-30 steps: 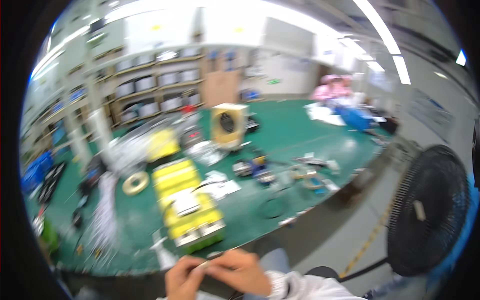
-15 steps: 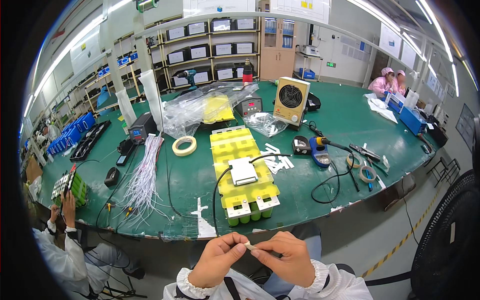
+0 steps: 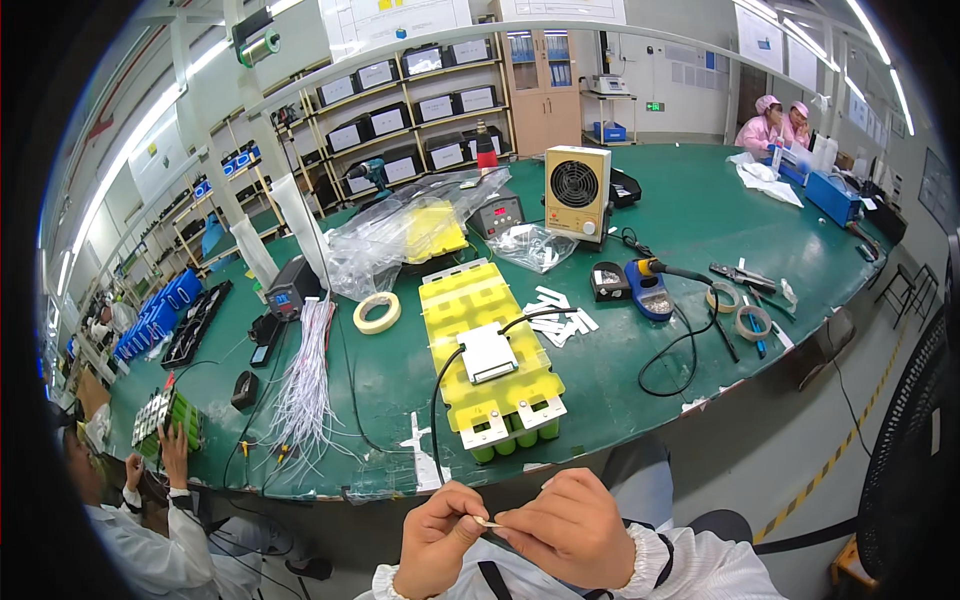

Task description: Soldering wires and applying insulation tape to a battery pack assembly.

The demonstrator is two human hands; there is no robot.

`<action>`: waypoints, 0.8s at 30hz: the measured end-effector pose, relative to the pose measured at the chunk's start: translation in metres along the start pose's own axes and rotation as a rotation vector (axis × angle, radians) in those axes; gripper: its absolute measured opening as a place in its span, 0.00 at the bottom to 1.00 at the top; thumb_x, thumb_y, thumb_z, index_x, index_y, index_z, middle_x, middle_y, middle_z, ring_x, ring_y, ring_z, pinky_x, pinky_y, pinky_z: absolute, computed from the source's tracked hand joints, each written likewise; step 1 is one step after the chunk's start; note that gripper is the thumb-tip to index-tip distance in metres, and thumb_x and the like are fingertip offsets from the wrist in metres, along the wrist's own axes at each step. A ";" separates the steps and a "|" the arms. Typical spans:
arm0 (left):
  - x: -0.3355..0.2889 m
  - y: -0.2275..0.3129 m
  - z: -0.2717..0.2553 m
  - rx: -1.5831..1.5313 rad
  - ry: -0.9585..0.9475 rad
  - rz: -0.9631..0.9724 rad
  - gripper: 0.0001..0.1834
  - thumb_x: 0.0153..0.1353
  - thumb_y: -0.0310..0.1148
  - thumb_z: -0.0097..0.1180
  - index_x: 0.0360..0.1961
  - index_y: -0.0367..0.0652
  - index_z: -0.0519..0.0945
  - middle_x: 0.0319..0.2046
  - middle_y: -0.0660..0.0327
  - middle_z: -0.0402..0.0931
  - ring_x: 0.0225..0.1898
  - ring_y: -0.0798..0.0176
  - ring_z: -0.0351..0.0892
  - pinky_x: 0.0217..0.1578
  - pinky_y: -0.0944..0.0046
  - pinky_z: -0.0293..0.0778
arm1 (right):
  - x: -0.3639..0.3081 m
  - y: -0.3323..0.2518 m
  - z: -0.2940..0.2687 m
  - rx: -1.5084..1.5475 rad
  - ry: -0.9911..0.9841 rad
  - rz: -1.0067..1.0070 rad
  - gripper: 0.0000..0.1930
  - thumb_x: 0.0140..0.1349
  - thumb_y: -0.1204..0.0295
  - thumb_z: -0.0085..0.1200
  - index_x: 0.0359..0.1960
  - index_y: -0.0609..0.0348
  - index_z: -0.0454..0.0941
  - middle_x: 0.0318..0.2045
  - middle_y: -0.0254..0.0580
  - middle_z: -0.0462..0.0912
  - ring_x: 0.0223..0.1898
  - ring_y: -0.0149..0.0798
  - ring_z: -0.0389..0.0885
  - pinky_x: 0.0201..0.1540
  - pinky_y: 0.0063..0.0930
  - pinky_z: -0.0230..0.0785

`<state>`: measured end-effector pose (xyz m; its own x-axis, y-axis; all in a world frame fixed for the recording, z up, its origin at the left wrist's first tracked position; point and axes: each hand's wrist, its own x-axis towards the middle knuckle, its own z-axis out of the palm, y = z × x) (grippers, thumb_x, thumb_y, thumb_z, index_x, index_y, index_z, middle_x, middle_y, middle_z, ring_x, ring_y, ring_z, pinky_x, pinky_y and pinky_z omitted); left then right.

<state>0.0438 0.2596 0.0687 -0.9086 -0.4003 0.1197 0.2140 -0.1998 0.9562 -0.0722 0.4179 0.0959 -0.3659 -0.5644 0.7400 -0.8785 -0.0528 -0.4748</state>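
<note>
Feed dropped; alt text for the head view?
Left hand and right hand pinch a small pale strip before a green workbench. The workbench holds a yellow-topped pack carrying a white module, a tape roll to its left.

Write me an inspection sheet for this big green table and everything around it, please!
Surface: green tabletop, with white patches at its front edge.
Job's things: small pale strip; yellow-covered pack with a white box on top.
Clutter: tape roll, loose white strips, clear plastic bag, pliers.
Hands: left hand and right hand both pinch the small pale strip, in front of the table.
Cables: black cable from the white box; looped black cord; bundle of white wires.
Surroundings: black fan at right; co-worker's hand at left; two people in pink beyond the far right.
</note>
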 end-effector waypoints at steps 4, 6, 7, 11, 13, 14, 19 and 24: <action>-0.002 -0.002 0.002 0.053 0.050 0.092 0.11 0.71 0.34 0.61 0.39 0.34 0.80 0.37 0.61 0.76 0.36 0.69 0.73 0.41 0.69 0.69 | 0.002 0.002 0.003 0.021 0.006 -0.001 0.10 0.52 0.72 0.74 0.36 0.53 0.88 0.27 0.28 0.83 0.30 0.36 0.77 0.41 0.32 0.68; -0.003 -0.001 0.004 0.095 0.042 0.110 0.10 0.75 0.32 0.56 0.40 0.35 0.80 0.38 0.63 0.77 0.36 0.71 0.73 0.41 0.69 0.69 | 0.004 0.001 0.004 0.036 -0.008 0.006 0.10 0.52 0.72 0.74 0.36 0.53 0.88 0.26 0.28 0.83 0.29 0.36 0.77 0.41 0.32 0.68; -0.004 -0.002 0.006 0.182 0.087 0.192 0.10 0.75 0.33 0.56 0.40 0.34 0.79 0.37 0.62 0.76 0.34 0.71 0.72 0.39 0.69 0.69 | 0.005 0.001 0.005 0.047 -0.021 0.011 0.10 0.52 0.72 0.74 0.36 0.53 0.88 0.26 0.28 0.83 0.29 0.36 0.77 0.41 0.32 0.68; -0.005 -0.006 0.016 0.312 0.182 0.332 0.11 0.75 0.32 0.56 0.37 0.34 0.79 0.36 0.61 0.75 0.32 0.70 0.72 0.35 0.70 0.69 | 0.004 0.003 0.005 0.116 -0.014 0.048 0.09 0.53 0.73 0.73 0.36 0.54 0.88 0.26 0.29 0.83 0.28 0.37 0.77 0.40 0.33 0.68; -0.004 -0.003 0.019 0.320 0.171 0.349 0.09 0.74 0.30 0.57 0.38 0.33 0.80 0.36 0.60 0.77 0.31 0.71 0.72 0.34 0.70 0.69 | 0.003 0.002 0.005 0.137 0.012 0.062 0.09 0.53 0.73 0.73 0.36 0.55 0.88 0.25 0.31 0.83 0.27 0.38 0.76 0.40 0.33 0.67; -0.004 -0.002 0.019 0.326 0.158 0.360 0.08 0.73 0.28 0.58 0.39 0.33 0.81 0.35 0.60 0.79 0.30 0.71 0.73 0.33 0.71 0.69 | 0.001 0.005 0.006 0.139 0.006 0.059 0.09 0.53 0.73 0.73 0.36 0.55 0.88 0.25 0.31 0.83 0.27 0.38 0.76 0.40 0.33 0.67; -0.010 -0.001 0.009 0.426 0.114 0.286 0.12 0.63 0.28 0.69 0.44 0.31 0.83 0.36 0.58 0.78 0.35 0.69 0.75 0.36 0.70 0.71 | -0.003 0.012 0.001 0.165 0.017 0.121 0.08 0.55 0.72 0.73 0.36 0.56 0.89 0.25 0.33 0.83 0.28 0.38 0.77 0.44 0.35 0.70; -0.007 0.002 0.014 0.347 0.160 0.214 0.09 0.60 0.20 0.69 0.41 0.30 0.84 0.36 0.58 0.80 0.36 0.71 0.78 0.35 0.73 0.72 | -0.001 0.011 -0.002 0.177 -0.001 0.141 0.09 0.55 0.72 0.74 0.36 0.57 0.89 0.27 0.35 0.84 0.30 0.40 0.78 0.45 0.36 0.71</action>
<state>0.0455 0.2741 0.0733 -0.7839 -0.5391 0.3080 0.2333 0.2040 0.9508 -0.0816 0.4193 0.0909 -0.4808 -0.5775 0.6598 -0.7510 -0.1172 -0.6498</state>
